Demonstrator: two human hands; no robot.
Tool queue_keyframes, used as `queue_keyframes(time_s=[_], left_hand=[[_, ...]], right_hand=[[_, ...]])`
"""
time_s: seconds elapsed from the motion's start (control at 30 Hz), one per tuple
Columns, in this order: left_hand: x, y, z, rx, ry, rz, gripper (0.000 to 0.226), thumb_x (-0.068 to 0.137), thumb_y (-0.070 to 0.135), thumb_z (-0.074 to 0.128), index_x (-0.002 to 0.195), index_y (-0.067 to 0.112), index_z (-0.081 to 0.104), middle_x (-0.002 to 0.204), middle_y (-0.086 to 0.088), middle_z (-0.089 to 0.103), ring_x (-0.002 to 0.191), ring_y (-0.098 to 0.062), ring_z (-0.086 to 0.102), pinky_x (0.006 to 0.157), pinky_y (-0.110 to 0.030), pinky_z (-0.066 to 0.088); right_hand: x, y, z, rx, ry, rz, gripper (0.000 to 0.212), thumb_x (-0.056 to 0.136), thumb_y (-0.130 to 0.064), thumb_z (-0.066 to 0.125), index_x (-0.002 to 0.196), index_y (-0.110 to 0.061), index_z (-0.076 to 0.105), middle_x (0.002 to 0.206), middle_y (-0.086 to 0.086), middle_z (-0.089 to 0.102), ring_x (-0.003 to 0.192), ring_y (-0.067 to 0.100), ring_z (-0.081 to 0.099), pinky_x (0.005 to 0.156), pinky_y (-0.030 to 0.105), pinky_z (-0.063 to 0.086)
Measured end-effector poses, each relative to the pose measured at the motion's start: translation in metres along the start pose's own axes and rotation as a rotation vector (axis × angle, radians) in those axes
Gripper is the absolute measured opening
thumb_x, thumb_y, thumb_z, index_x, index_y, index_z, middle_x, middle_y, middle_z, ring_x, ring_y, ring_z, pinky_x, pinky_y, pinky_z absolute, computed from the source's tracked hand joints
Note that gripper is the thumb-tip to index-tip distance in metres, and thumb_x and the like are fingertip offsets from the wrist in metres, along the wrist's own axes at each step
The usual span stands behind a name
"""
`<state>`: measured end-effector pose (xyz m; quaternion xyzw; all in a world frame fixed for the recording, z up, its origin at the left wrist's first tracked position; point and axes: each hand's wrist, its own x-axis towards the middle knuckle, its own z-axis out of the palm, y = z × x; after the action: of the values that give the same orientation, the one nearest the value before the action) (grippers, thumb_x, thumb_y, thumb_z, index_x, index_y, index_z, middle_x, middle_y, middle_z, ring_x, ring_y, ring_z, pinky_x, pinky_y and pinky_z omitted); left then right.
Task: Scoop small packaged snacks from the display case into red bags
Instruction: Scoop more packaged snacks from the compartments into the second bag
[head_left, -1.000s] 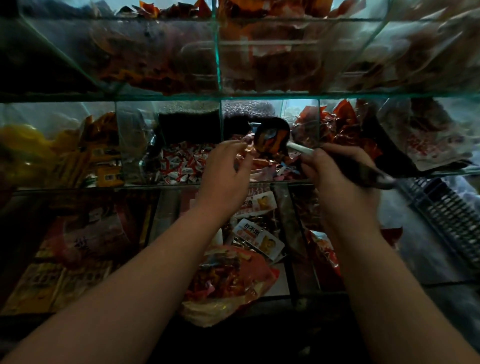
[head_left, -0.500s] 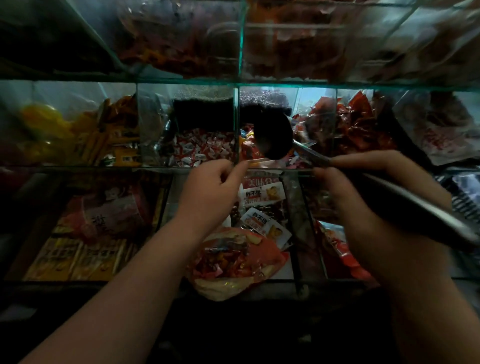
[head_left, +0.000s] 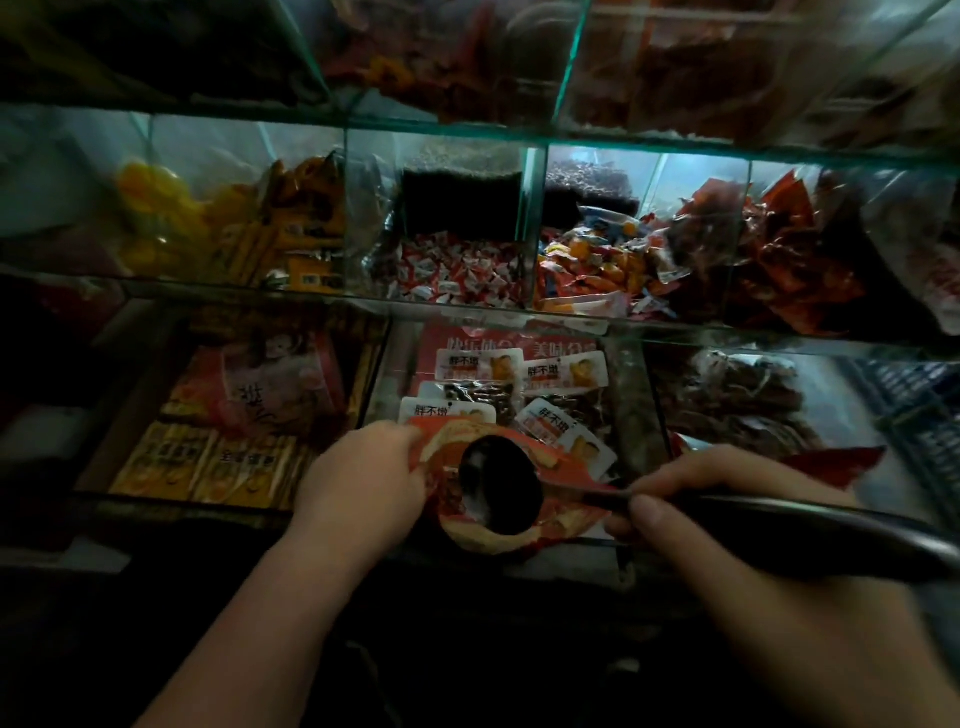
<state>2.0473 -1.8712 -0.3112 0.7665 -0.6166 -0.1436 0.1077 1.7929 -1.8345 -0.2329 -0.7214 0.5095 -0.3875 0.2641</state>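
My left hand (head_left: 363, 478) grips the left edge of a red bag (head_left: 561, 512) that lies on the lower shelf with its mouth open. My right hand (head_left: 691, 499) holds the dark handle of a scoop (head_left: 498, 486), and the scoop's round bowl sits over the bag's mouth. I cannot tell what lies in the bowl; it looks dark. Small orange and white wrapped snacks (head_left: 592, 265) fill the middle compartment of the glass display case (head_left: 535, 312) above the bag. Red and white wrapped candies (head_left: 452, 270) fill the compartment to its left.
White-labelled snack packs (head_left: 519, 384) lie behind the bag on the lower shelf. Yellow boxes (head_left: 208, 462) sit at lower left, dark red packets (head_left: 779, 260) at upper right, brown snacks (head_left: 737, 395) lower right. A wire basket (head_left: 914, 410) stands at the far right.
Both hands have come down from the middle compartment to the lower shelf. The scoop now sits over the red bag's mouth, and my left hand has taken hold of the bag's edge.
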Motion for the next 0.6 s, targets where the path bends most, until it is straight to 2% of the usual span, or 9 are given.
queue_keyframes(time_s=[0.07,0.1,0.2,0.3,0.37,0.47,0.5,0.53,0.6], left_hand=[[-0.001,0.006,0.006,-0.054,0.105,-0.002,0.023,0.089,0.029,0.060,0.111,0.031,0.064,0.093,0.010,0.064,0.086,-0.019,0.064,0.062,-0.029,0.042],[-0.002,0.008,0.009,-0.074,0.138,-0.004,0.027,0.088,0.026,0.060,0.115,0.031,0.063,0.090,0.010,0.062,0.082,-0.019,0.062,0.062,-0.029,0.042],[-0.001,0.008,0.016,-0.114,0.193,-0.016,0.042,0.086,0.016,0.060,0.126,0.028,0.063,0.097,0.005,0.067,0.086,-0.022,0.065,0.067,-0.030,0.045],[-0.002,0.005,0.019,-0.183,0.203,-0.008,0.048,0.084,0.011,0.058,0.128,0.028,0.062,0.105,0.004,0.069,0.092,-0.022,0.067,0.073,-0.031,0.051],[-0.005,0.005,0.020,-0.230,0.181,0.014,0.051,0.085,0.009,0.057,0.130,0.031,0.061,0.114,0.007,0.070,0.100,-0.021,0.068,0.084,-0.033,0.055],[-0.006,0.003,0.022,-0.258,0.175,0.036,0.061,0.084,0.007,0.061,0.140,0.031,0.056,0.128,0.009,0.067,0.112,-0.019,0.065,0.095,-0.031,0.051],[-0.006,0.001,0.023,-0.275,0.171,0.037,0.063,0.084,0.007,0.062,0.142,0.031,0.055,0.131,0.010,0.065,0.115,-0.016,0.064,0.096,-0.028,0.049],[-0.007,0.000,0.023,-0.295,0.166,0.044,0.065,0.083,0.006,0.063,0.143,0.031,0.054,0.133,0.012,0.064,0.118,-0.013,0.062,0.097,-0.024,0.046],[-0.011,-0.001,0.022,-0.334,0.147,0.071,0.067,0.083,0.005,0.064,0.143,0.034,0.053,0.135,0.016,0.062,0.121,-0.007,0.058,0.101,-0.021,0.045]], right_hand=[[0.006,0.006,0.015,-0.025,-0.103,0.026,0.012,0.077,-0.030,0.077,0.079,-0.039,0.069,0.083,-0.026,0.071,0.077,-0.010,0.067,0.065,0.007,0.052],[0.011,0.012,0.025,-0.040,-0.166,0.029,0.014,0.080,-0.025,0.077,0.081,-0.036,0.070,0.083,-0.022,0.071,0.079,-0.007,0.067,0.066,0.009,0.052],[0.025,0.034,0.061,-0.200,-0.352,-0.018,0.012,0.086,-0.023,0.070,0.094,-0.031,0.069,0.093,-0.020,0.066,0.090,-0.002,0.063,0.081,0.022,0.054],[0.033,0.060,0.092,-0.326,-0.520,0.047,0.014,0.089,-0.023,0.064,0.100,-0.031,0.065,0.101,-0.013,0.062,0.096,0.009,0.059,0.086,0.031,0.053],[0.034,0.073,0.110,-0.336,-0.463,0.071,0.011,0.088,-0.024,0.063,0.097,-0.030,0.066,0.097,-0.009,0.065,0.093,0.011,0.061,0.082,0.030,0.054],[0.036,0.079,0.131,-0.163,-0.184,0.242,0.004,0.084,-0.030,0.067,0.080,-0.030,0.068,0.078,-0.018,0.068,0.079,-0.005,0.063,0.064,0.006,0.047],[0.037,0.079,0.136,-0.080,-0.117,0.346,0.006,0.083,-0.031,0.067,0.077,-0.031,0.069,0.076,-0.020,0.068,0.076,-0.008,0.063,0.061,0.004,0.045],[0.038,0.080,0.141,0.005,-0.079,0.435,0.007,0.081,-0.032,0.066,0.075,-0.032,0.069,0.076,-0.020,0.069,0.074,-0.006,0.064,0.062,0.006,0.047],[0.038,0.081,0.147,0.199,-0.006,0.577,0.007,0.079,-0.031,0.067,0.075,-0.033,0.072,0.075,-0.014,0.073,0.073,0.003,0.069,0.070,0.026,0.058]])
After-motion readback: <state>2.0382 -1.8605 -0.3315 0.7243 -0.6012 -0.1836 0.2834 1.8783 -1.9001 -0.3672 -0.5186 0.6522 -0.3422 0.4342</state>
